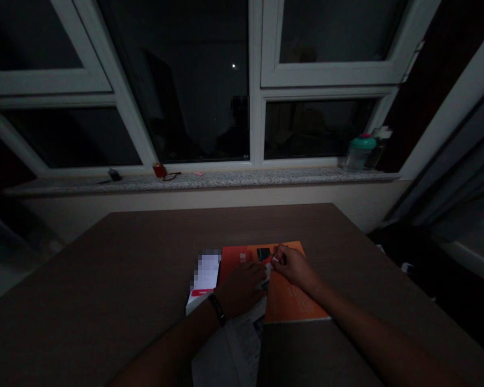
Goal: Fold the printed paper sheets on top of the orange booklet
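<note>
An orange and red book [294, 301] with a dark picture and white print lies on the table. My left hand [242, 287], a dark band on its wrist, rests over the book's left part with fingers stretched flat on a printed, newspaper-like sheet [246, 341]. That sheet runs from the book down toward the near side. Over the book's upper middle, my right hand [292, 264] is closed in a pinch near the sheet's top end. A small pink and white bit shows at its fingertips, too small to name. Left of the book is a phone [207, 274] with a lit screen.
The brown wooden table [145, 258] reaches toward a stone window sill [234, 178]. On the sill are a small dark bottle [114, 174], a red jar [159, 170] and a green-lidded bottle [360, 152]. A grey curtain [447, 145] hangs at the right. The room is dim.
</note>
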### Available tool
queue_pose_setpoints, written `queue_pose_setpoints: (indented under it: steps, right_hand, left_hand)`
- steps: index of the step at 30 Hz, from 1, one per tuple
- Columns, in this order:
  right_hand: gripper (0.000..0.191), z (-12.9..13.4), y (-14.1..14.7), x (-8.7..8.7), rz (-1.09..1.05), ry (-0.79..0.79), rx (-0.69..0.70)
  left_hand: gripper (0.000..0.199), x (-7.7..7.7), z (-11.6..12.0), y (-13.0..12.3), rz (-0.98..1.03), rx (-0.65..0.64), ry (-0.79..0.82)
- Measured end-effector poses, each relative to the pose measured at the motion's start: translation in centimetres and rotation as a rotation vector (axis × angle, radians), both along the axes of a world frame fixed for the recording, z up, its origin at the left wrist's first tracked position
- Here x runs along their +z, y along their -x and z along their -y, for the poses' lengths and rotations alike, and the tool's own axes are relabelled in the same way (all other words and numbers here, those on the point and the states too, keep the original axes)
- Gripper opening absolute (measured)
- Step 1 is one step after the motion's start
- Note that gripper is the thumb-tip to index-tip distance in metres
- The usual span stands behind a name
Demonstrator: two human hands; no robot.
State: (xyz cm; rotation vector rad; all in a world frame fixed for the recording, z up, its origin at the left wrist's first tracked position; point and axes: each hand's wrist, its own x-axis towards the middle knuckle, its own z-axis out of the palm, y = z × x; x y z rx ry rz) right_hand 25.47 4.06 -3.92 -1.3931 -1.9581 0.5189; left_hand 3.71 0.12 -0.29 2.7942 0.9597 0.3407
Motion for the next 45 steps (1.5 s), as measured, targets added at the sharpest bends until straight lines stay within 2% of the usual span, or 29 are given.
queue_pose_setpoints:
  steps: [7,13,16,21,28,32,45]
  right_hand:
    - [0.015,0.3,-0.2,0.0,0.01,0.003,0.016]
    - [0.016,1.3,0.0,-0.2,-0.009,0.042,0.148]
    - [0.016,1.6,0.1,-0.1,0.009,0.05,0.154]
    - [0.016,1.5,0.1,-0.1,0.016,0.033,0.166]
    - [0.016,0.5,0.1,0.2,0.013,0.002,0.05]
    - [0.015,-0.1,-0.2,0.2,0.009,-0.024,-0.005]
    - [0.015,1.3,0.3,-0.3,-0.004,0.036,0.149]
  left_hand:
    - [0.041,-0.7,0.2,0.0,0.029,-0.002,-0.021]
    - [0.038,-0.3,0.2,0.5,0.022,-0.07,-0.013]
    - [0.031,-0.2,0.1,0.6,0.02,-0.088,-0.008]
    - [0.032,-0.2,0.0,0.6,0.009,-0.092,-0.002]
    - [0.028,-0.4,0.0,0.8,0.017,-0.096,-0.014]
    - [0.034,-0.4,0.2,1.0,0.006,-0.101,-0.013]
    - [0.027,-0.2,0.3,0.8,-0.007,-0.113,-0.005]
